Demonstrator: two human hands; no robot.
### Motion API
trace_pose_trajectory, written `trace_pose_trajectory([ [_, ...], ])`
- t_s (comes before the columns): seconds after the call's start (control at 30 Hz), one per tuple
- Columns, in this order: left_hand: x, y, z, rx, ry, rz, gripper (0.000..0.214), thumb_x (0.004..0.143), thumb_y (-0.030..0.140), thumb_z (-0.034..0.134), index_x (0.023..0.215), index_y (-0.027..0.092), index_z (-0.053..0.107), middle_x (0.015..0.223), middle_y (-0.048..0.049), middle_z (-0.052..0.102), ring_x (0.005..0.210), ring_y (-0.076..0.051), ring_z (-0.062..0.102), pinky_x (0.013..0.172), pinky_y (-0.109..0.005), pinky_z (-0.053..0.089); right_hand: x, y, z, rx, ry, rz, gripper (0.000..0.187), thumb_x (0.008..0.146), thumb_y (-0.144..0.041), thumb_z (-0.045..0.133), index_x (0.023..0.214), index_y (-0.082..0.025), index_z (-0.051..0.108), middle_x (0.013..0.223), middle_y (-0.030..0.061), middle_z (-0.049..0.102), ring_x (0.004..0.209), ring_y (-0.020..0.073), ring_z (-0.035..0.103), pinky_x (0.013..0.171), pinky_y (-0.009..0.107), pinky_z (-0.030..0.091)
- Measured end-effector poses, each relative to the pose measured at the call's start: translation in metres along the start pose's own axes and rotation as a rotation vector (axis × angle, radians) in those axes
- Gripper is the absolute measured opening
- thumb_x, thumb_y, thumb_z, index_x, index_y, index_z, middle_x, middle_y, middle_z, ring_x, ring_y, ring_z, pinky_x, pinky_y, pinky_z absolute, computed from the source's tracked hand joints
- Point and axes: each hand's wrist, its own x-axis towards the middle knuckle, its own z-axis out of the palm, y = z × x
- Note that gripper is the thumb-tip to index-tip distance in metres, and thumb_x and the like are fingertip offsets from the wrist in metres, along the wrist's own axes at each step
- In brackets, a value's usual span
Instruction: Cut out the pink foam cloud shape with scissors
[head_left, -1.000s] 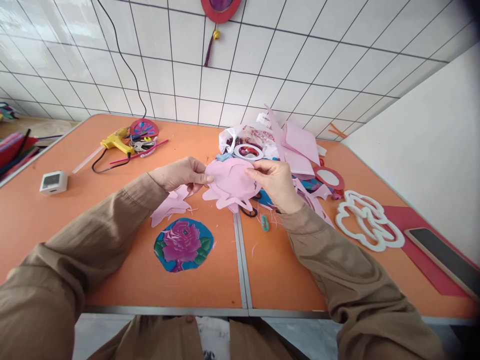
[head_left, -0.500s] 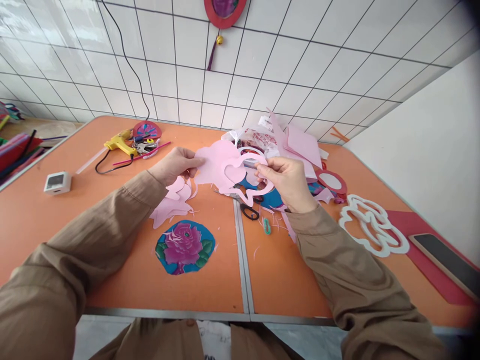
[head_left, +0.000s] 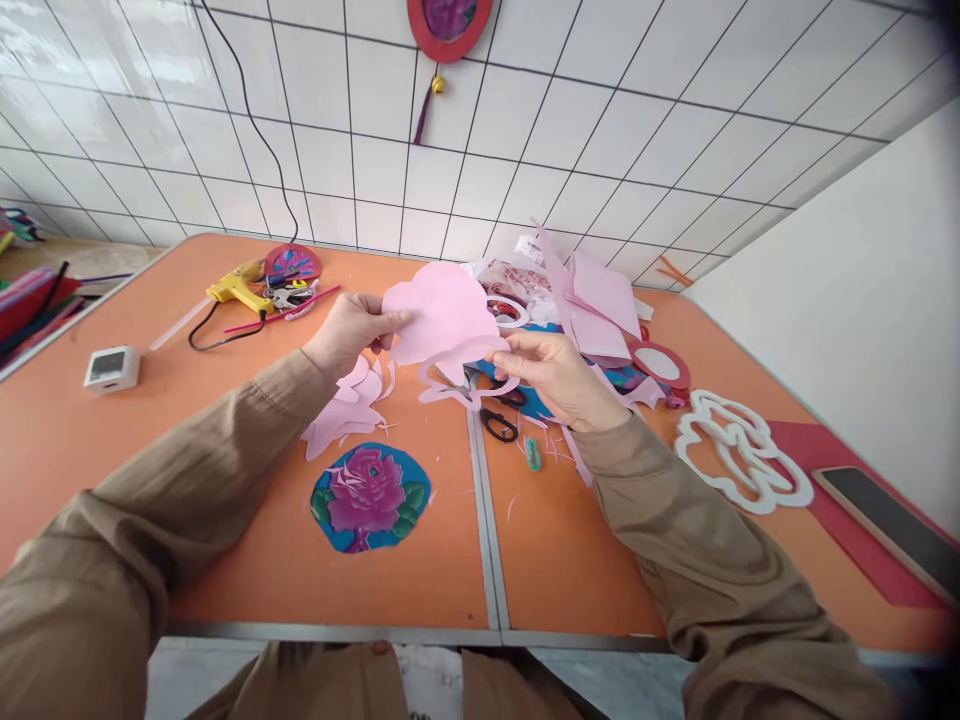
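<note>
My left hand (head_left: 356, 332) is closed, thumb on top, on the left edge of a pink cloud-shaped sheet (head_left: 442, 308), held up above the table. My right hand (head_left: 559, 375) pinches a thin pink cut-out frame (head_left: 450, 394) that hangs at the sheet's lower right edge. Whether the right fingers also grip the sheet, I cannot tell. Black-handled scissors (head_left: 498, 426) lie below the frame, partly covered. Pink offcuts (head_left: 341, 412) are heaped under my left hand. Closer to me lies a round blue fabric piece with a purple rose (head_left: 369, 497).
A yellow glue gun (head_left: 244, 288) and a small white device (head_left: 112, 369) are at the left. Folded pink sheets (head_left: 600, 300) are piled at the back. White cloud frames (head_left: 742, 450) and a dark phone (head_left: 889, 525) on a red sheet lie right. A green clip (head_left: 533, 454) is near the table seam.
The pink frame has swung down and left with my right hand, from beside the cloud sheet to beneath it. The sheet has risen slightly and shows more of its face.
</note>
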Motion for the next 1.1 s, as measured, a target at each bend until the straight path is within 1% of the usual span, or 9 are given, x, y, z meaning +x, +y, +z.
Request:
trace_pose_trajectory([
  [0.1, -0.004, 0.0, 0.006, 0.005, -0.066, -0.011, 0.036, 0.065, 0.028, 0.087, 0.05, 0.012, 0.059, 0.04, 0.001, 0.055, 0.034, -0.004, 0.045, 0.035, -0.017, 0.036, 0.001, 0.002, 0.003, 0.099, 0.014, 0.066, 0.026, 0.068, -0.042, 0.079, 0.067, -0.018, 0.068, 0.062, -0.0014, 0.062, 0.057, 0.0133, 0.057, 0.057, 0.028, 0.049],
  [0.2, -0.006, -0.001, 0.008, -0.04, -0.115, -0.066, 0.038, 0.074, 0.033, 0.083, 0.052, 0.012, 0.06, 0.042, -0.0007, 0.057, 0.034, -0.006, 0.047, 0.035, -0.018, 0.038, 0.003, 0.002, 0.003, 0.125, 0.049, 0.075, 0.031, 0.062, -0.042, 0.083, 0.057, -0.018, 0.064, 0.058, -0.0023, 0.059, 0.053, 0.0113, 0.053, 0.051, 0.027, 0.046],
  [0.37, 0.0, -0.003, 0.004, -0.153, -0.007, -0.14, 0.036, 0.085, 0.032, 0.073, 0.058, 0.012, 0.061, 0.046, -0.0018, 0.06, 0.036, -0.007, 0.051, 0.036, -0.018, 0.04, 0.004, -0.001, -0.009, 0.002, 0.008, 0.071, 0.028, 0.063, -0.042, 0.082, 0.061, -0.017, 0.068, 0.058, -0.0013, 0.06, 0.051, 0.0107, 0.05, 0.048, 0.026, 0.043],
  [0.43, 0.003, -0.004, 0.001, -0.138, 0.032, -0.148, 0.035, 0.087, 0.03, 0.071, 0.059, 0.012, 0.059, 0.047, -0.0019, 0.061, 0.037, -0.007, 0.052, 0.037, -0.018, 0.04, 0.002, -0.006, -0.016, -0.102, -0.073, 0.059, 0.027, 0.066, -0.04, 0.081, 0.06, -0.017, 0.068, 0.059, -0.0004, 0.061, 0.053, 0.0119, 0.052, 0.05, 0.027, 0.044],
  [0.5, 0.005, -0.005, -0.002, -0.089, 0.049, -0.161, 0.032, 0.087, 0.027, 0.07, 0.06, 0.012, 0.059, 0.048, -0.0012, 0.061, 0.039, -0.006, 0.053, 0.038, -0.017, 0.041, -0.003, -0.014, -0.023, -0.192, -0.228, 0.076, 0.027, 0.07, -0.04, 0.078, 0.061, -0.016, 0.069, 0.061, 0.0016, 0.064, 0.056, 0.0142, 0.056, 0.054, 0.028, 0.047],
  [0.6, 0.006, -0.007, -0.004, -0.017, 0.013, -0.208, 0.026, 0.084, 0.02, 0.07, 0.062, 0.012, 0.061, 0.05, -0.0011, 0.061, 0.04, -0.007, 0.054, 0.039, -0.018, 0.041, -0.01, -0.024, -0.032, -0.292, -0.408, 0.086, 0.024, 0.072, -0.039, 0.076, 0.067, -0.016, 0.073, 0.065, 0.003, 0.066, 0.059, 0.0143, 0.058, 0.054, 0.027, 0.046],
  [0.73, 0.005, -0.013, 0.0, 0.07, -0.07, -0.264, 0.026, 0.08, 0.013, 0.069, 0.056, 0.011, 0.059, 0.052, -0.0042, 0.064, 0.042, -0.009, 0.056, 0.04, -0.02, 0.043, -0.014, -0.028, -0.039, -0.218, -0.602, 0.078, 0.022, 0.077, -0.039, 0.076, 0.078, -0.017, 0.077, 0.071, 0.0027, 0.066, 0.062, 0.0128, 0.058, 0.051, 0.024, 0.048],
  [0.97, 0.001, -0.019, 0.005, 0.269, -0.17, -0.315, 0.024, 0.08, 0.013, 0.062, 0.057, 0.013, 0.061, 0.053, -0.0029, 0.064, 0.04, -0.011, 0.055, 0.045, -0.025, 0.044, -0.014, -0.034, -0.042, -0.142, -0.737, -0.058, 0.012, 0.081, -0.027, 0.075, 0.074, -0.017, 0.076, 0.069, 0.0008, 0.063, 0.061, 0.0096, 0.055, 0.053, 0.023, 0.045],
  [1.1, -0.001, -0.01, 0.004, 0.46, -0.155, -0.265, 0.03, 0.076, 0.015, 0.066, 0.047, 0.016, 0.055, 0.044, -0.0018, 0.058, 0.039, -0.011, 0.048, 0.045, -0.025, 0.035, -0.014, -0.036, -0.044, -0.141, -0.767, -0.05, 0.01, 0.083, -0.023, 0.072, 0.076, -0.018, 0.077, 0.071, 0.0013, 0.064, 0.062, 0.0099, 0.055, 0.053, 0.024, 0.043],
])
